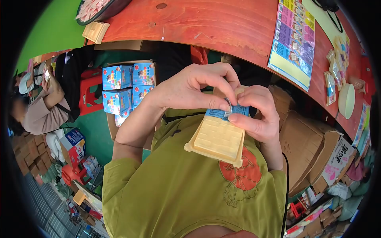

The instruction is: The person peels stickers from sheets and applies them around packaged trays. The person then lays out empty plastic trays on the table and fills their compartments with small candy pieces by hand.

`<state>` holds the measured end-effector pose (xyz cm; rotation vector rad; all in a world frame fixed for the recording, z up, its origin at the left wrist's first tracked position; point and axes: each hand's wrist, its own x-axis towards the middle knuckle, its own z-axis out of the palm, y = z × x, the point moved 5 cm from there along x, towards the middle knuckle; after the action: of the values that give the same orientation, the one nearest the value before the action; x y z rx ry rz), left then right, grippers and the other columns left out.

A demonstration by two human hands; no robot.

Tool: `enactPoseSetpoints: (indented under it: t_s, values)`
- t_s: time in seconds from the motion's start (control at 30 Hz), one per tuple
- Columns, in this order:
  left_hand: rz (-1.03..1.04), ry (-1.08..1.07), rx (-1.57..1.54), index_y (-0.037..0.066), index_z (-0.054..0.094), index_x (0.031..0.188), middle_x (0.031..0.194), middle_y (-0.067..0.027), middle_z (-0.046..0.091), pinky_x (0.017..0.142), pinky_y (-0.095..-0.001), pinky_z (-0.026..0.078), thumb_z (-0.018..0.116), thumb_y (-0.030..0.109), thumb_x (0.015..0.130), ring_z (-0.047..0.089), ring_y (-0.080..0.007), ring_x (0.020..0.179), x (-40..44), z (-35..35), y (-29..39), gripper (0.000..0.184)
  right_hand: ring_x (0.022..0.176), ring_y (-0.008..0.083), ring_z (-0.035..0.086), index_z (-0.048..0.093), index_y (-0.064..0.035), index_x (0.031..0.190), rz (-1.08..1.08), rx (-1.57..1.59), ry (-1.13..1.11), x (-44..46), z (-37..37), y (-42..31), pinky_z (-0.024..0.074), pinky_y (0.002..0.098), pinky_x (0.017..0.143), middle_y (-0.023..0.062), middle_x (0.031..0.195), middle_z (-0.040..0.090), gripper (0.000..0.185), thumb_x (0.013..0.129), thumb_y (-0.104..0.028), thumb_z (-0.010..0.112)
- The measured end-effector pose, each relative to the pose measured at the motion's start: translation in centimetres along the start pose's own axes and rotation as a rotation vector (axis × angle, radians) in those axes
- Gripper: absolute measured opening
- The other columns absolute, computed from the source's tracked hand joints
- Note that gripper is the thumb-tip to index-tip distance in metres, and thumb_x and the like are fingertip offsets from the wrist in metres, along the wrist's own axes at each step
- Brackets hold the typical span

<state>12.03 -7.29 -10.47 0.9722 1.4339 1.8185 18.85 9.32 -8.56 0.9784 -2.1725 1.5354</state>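
Note:
A cream plastic tray with a raised block pattern (pixel 219 138) hangs tilted in front of the green shirt. Its upper end meets a blue printed packet (pixel 215 112) with clear film. My left hand (pixel 194 87) pinches the packet's film between thumb and fingers from the left. From the right, my right hand (pixel 258 113) grips the packet, thumb in front and fingers behind. The two hands nearly touch, and the fingertips partly hide the packet.
A red table (pixel 222 23) bears printed sheets (pixel 293 39), small packets (pixel 336 65), a pale green bowl (pixel 347 101), another cream tray (pixel 95 32) and a dark basin (pixel 99 14). Blue boxes (pixel 117 77) stand in a carton below. Another person (pixel 43 111) sits left. Cardboard (pixel 301 139) lies right.

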Motion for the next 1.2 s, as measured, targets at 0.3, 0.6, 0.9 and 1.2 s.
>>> enactPoseSetpoints:
  t_s: [0.3,0.6,0.9,1.2]
  values:
    - [-0.184,0.117,-0.193,0.006,0.063,0.098,0.118,-0.0064,0.056,0.098,-0.0293,0.044,0.083,0.005,0.078,0.053,-0.0155,0.115,1.0,0.1,-3.0,0.028,0.095,0.0289,0.063,0.073,-0.014,0.109,-0.293,-0.145,-0.029,-0.6,1.0,-0.2,0.0493,0.0376,0.077,0.0096,0.116,0.065,0.047,0.063,-0.008,0.083]
    - [-0.36,0.374,-0.395,0.005,0.063,0.109,0.127,-0.0082,0.06,0.1,-0.0327,0.048,0.068,0.004,0.094,0.058,-0.0182,0.118,4.0,-0.6,-6.4,0.015,0.089,0.0314,0.068,0.068,-0.0013,0.108,0.069,-0.366,0.217,0.4,-7.1,2.7,0.0515,0.0392,0.077,0.0139,0.1,0.07,0.024,0.085,0.004,0.063]
    - [-0.427,0.414,-0.153,0.002,0.063,0.111,0.118,-0.0087,0.066,0.085,-0.0279,0.052,0.06,0.007,0.101,0.067,-0.0158,0.098,5.6,-1.1,-8.6,0.012,0.105,0.0193,0.064,0.048,0.0003,0.139,0.728,-0.751,0.99,-8.4,-34.3,14.6,0.0515,0.0321,0.089,0.016,0.116,0.066,0.041,0.102,-0.017,0.055]
    - [-0.538,0.467,-0.192,0.001,0.06,0.11,0.11,-0.0107,0.069,0.07,-0.0263,0.054,0.057,0.008,0.103,0.073,-0.0197,0.078,6.3,-2.5,-9.6,0.011,0.095,0.021,0.065,0.06,-0.0021,0.133,0.825,-0.858,0.573,-9.2,-47.1,23.0,0.0516,0.0337,0.083,0.0145,0.104,0.068,0.039,0.097,-0.018,0.058]
